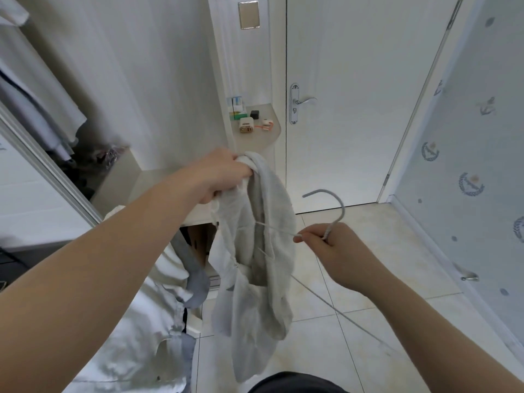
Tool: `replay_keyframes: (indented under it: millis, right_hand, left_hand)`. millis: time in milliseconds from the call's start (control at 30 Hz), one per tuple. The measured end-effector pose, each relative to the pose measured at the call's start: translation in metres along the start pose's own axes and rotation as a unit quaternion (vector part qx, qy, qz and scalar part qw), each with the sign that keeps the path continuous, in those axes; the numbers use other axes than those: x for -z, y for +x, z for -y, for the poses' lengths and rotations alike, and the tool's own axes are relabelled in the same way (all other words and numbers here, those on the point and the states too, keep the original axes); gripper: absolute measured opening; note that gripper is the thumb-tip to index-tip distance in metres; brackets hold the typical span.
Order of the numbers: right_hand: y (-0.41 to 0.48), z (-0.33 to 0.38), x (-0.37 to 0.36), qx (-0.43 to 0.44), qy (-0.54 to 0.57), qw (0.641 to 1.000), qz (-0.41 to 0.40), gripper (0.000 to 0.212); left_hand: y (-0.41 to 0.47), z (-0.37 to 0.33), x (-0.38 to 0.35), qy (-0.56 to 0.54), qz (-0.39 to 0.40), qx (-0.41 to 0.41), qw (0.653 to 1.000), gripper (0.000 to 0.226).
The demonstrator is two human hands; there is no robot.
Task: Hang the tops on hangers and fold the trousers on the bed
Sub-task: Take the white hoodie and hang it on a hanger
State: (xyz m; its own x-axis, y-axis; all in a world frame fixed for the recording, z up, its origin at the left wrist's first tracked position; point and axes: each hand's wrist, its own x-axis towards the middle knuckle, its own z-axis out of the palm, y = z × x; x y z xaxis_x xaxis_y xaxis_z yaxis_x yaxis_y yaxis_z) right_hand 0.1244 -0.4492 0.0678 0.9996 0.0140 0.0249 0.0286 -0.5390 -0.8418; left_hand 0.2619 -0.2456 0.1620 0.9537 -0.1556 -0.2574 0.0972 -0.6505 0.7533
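The left hand (224,174) is clenched round a bunched edge of a pale grey top (255,293), holding it up in front of a closed door (354,109) and above the tiled floor (354,321). The garment hangs slack below the fist in long loose folds, with one opening gaping towards the camera. The right hand (331,248) grips a thin wire hanger (342,211) at the neck just under the hook, fingers curled round the wire. One hanger arm reaches into the gaping opening, and the other runs out towards the lower right. Assessment: the top is light, soft and wholly limp, so it will not hold any opening unaided. It looks thin and likely to slide along smooth wire. The hanger appears stiff but slender and may flex if forced. The fabric is best taken at the shoulder or neckline edge, spread rather than bunched, so the wire arm can seat under it. The neck is the sound place to hold the hanger. A white shirt (127,336) lies at lower left. No bed is in view.
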Motion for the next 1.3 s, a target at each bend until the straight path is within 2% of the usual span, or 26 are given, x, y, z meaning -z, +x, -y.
replay_keyframes:
  millis: [133, 233, 367, 500, 600, 733, 800, 867, 900, 933, 967, 1000, 1033, 1167, 1233, 1300]
  right_hand:
    - [0.017, 0.001, -0.032, 0.019, 0.081, 0.996, 0.013, 0.029]
    - [0.023, -0.006, -0.026, 0.021, 0.139, 0.990, 0.016, 0.031]
    - [0.019, -0.012, -0.026, 0.045, 0.188, 0.980, 0.049, 0.027]
    - [0.015, -0.002, -0.058, 0.042, 0.220, 0.968, 0.109, 0.044]
    - [0.013, 0.001, -0.060, 0.038, 0.281, 0.955, 0.088, 0.048]
    - [0.015, 0.003, -0.043, 0.047, 0.364, 0.930, 0.032, 0.044]
    - [0.016, 0.004, -0.038, 0.050, 0.372, 0.927, 0.017, 0.046]
    - [0.017, 0.002, -0.030, 0.054, 0.378, 0.924, 0.014, 0.048]
    - [0.017, 0.001, -0.023, 0.059, 0.379, 0.923, 0.013, 0.045]
    - [0.018, 0.000, -0.016, 0.067, 0.378, 0.923, 0.010, 0.041]
    - [0.019, -0.001, -0.009, 0.074, 0.372, 0.925, 0.010, 0.036]
    - [0.020, -0.002, -0.002, 0.081, 0.365, 0.927, 0.012, 0.031]
    - [0.022, -0.003, 0.005, 0.087, 0.355, 0.931, 0.018, 0.029]
    - [0.030, 0.000, 0.023, 0.110, 0.313, 0.942, 0.045, 0.030]
    - [0.033, 0.005, 0.022, 0.113, 0.302, 0.945, 0.051, 0.028]
    - [0.035, 0.009, 0.010, 0.127, 0.248, 0.959, 0.043, 0.023]
  left_hand:
    - [-0.007, -0.011, -0.017, -0.047, 0.062, -0.017, 0.997, 0.008]
    - [-0.015, -0.012, -0.017, -0.060, 0.091, 0.014, 0.994, 0.022]
    - [-0.026, -0.016, -0.017, -0.156, 0.140, 0.034, 0.977, 0.022]
    - [-0.035, -0.020, -0.034, -0.211, 0.151, 0.059, 0.964, 0.030]
    - [-0.038, -0.014, -0.040, -0.233, 0.156, 0.066, 0.958, 0.034]
    - [-0.044, -0.009, -0.035, -0.218, 0.183, 0.036, 0.958, 0.024]
    - [-0.049, -0.009, -0.036, -0.141, 0.185, -0.028, 0.972, 0.026]
    - [-0.054, -0.007, -0.033, 0.021, 0.095, -0.166, 0.981, 0.031]
    - [-0.056, -0.004, -0.028, 0.121, 0.036, -0.252, 0.960, 0.038]
    - [-0.057, -0.002, -0.021, 0.232, -0.001, -0.318, 0.919, 0.047]
    - [-0.058, 0.001, -0.013, 0.329, -0.003, -0.348, 0.878, 0.056]
    - [-0.058, 0.005, -0.005, 0.396, 0.022, -0.340, 0.853, 0.062]
    - [-0.058, 0.009, 0.000, 0.432, 0.048, -0.314, 0.844, 0.067]
    - [-0.057, 0.027, -0.014, 0.454, 0.029, -0.296, 0.840, 0.060]
    - [-0.061, 0.032, -0.036, 0.423, 0.043, -0.295, 0.856, 0.052]
    - [-0.059, 0.040, -0.054, 0.366, 0.050, -0.300, 0.880, 0.034]
